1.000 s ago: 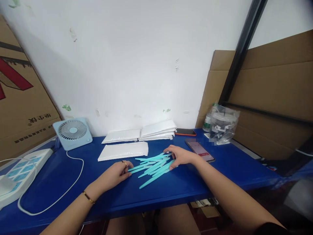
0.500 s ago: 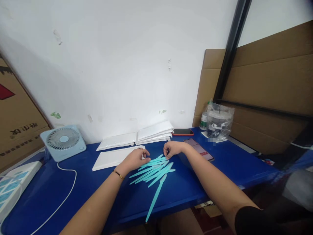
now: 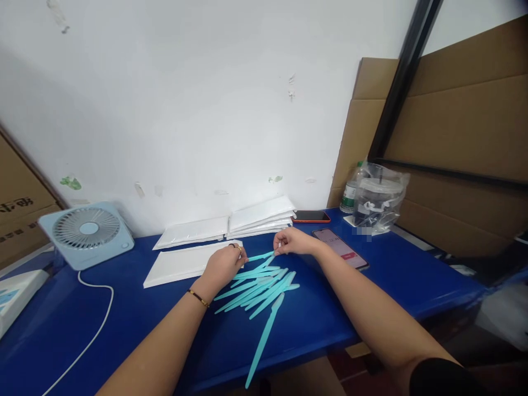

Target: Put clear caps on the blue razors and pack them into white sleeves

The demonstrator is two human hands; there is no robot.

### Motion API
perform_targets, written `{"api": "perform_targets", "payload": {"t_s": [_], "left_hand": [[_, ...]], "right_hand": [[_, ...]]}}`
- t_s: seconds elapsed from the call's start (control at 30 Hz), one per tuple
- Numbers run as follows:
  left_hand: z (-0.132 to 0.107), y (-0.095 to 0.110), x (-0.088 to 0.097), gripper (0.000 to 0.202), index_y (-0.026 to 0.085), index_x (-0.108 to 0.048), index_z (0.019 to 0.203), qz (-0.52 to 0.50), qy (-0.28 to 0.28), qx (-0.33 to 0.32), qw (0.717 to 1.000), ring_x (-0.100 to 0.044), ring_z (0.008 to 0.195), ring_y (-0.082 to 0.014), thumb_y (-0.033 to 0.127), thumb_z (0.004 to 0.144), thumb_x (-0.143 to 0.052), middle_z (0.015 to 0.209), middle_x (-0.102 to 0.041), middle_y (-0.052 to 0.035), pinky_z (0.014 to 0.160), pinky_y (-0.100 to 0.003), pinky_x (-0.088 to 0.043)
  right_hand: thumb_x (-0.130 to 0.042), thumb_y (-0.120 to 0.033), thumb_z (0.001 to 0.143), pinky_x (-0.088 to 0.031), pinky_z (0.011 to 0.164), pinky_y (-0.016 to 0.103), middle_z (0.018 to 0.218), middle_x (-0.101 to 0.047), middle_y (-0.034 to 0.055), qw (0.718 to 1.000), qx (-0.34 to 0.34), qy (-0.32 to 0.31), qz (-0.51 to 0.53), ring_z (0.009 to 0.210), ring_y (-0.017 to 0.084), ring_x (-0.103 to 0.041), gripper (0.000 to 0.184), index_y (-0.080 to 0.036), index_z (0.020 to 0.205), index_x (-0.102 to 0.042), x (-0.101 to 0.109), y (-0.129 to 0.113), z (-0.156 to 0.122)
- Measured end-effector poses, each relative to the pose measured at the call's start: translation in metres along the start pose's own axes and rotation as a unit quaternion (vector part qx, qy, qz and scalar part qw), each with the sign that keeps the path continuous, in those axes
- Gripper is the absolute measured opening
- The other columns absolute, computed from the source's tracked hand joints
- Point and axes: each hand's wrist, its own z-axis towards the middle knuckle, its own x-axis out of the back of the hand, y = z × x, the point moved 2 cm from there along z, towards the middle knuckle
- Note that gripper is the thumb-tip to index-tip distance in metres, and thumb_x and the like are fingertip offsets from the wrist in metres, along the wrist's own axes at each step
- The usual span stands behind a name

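Note:
Between my two hands stretches one thin turquoise plastic spatula (image 3: 260, 257). My left hand (image 3: 226, 263) pinches its left end, over the corner of a white padded envelope (image 3: 175, 267). The fingertips of my right hand (image 3: 289, 242) are closed on the other end. Just below, several more turquoise spatulas (image 3: 256, 291) lie in an overlapping fan on the blue table. One spatula (image 3: 264, 341) rests apart from the pile, closer to the front edge.
Stacked white envelopes (image 3: 262, 214) lie along the wall, beside a dark phone (image 3: 311, 216). Another phone (image 3: 340, 247), its screen lit, is right of my hand. A bagged cup (image 3: 379, 198) and a bottle (image 3: 349, 192) stand behind it. At left is a blue fan (image 3: 88, 231) with a white cable (image 3: 105, 316).
Both hands have lifted slightly away from the pile, with one spatula now stretched between them. The head view has shifted a little, so the fan appears further left.

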Motion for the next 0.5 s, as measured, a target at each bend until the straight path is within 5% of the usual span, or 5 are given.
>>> {"api": "perform_targets", "payload": {"t_s": [0.1, 0.2, 0.5], "left_hand": [[0.001, -0.012, 0.001, 0.023, 0.022, -0.061, 0.083, 0.016, 0.002, 0.034, 0.999, -0.058, 0.078, -0.019, 0.032, 0.085, -0.041, 0.086, -0.062, -0.0048, 0.065, -0.028, -0.041], [0.001, -0.016, 0.002, 0.023, 0.023, -0.06, 0.098, 0.01, 0.012, 0.052, 0.999, -0.058, 0.079, -0.0188, 0.031, 0.082, -0.046, 0.088, -0.061, -0.0044, 0.065, -0.028, -0.041], [-0.003, 0.006, -0.003, 0.031, 0.021, -0.064, 0.085, -0.051, -0.026, -0.017, 0.998, -0.057, 0.079, -0.02, 0.048, 0.078, -0.049, 0.087, -0.061, -0.0056, 0.064, -0.028, -0.04]], "right_hand": [[-0.072, -0.041, 0.063, -0.039, 0.055, 0.021, 0.064, -0.059, 0.0003, 0.997, -0.013, 0.046, -0.053, 0.058, 0.011, -0.051, 0.033, -0.013, 0.08, -0.066, 0.007, 0.009, -0.003], [-0.071, -0.04, 0.066, -0.042, 0.064, 0.023, 0.082, -0.059, 0.0033, 0.991, 0.047, 0.064, -0.107, 0.071, 0.013, -0.053, 0.03, -0.017, 0.085, -0.068, 0.004, 0.005, -0.003], [-0.068, -0.036, 0.073, -0.041, 0.071, 0.025, 0.089, -0.051, 0.0036, 0.977, 0.125, -0.012, -0.173, 0.08, 0.015, -0.049, 0.018, -0.019, 0.079, -0.068, -0.02, -0.01, 0.01]]}}
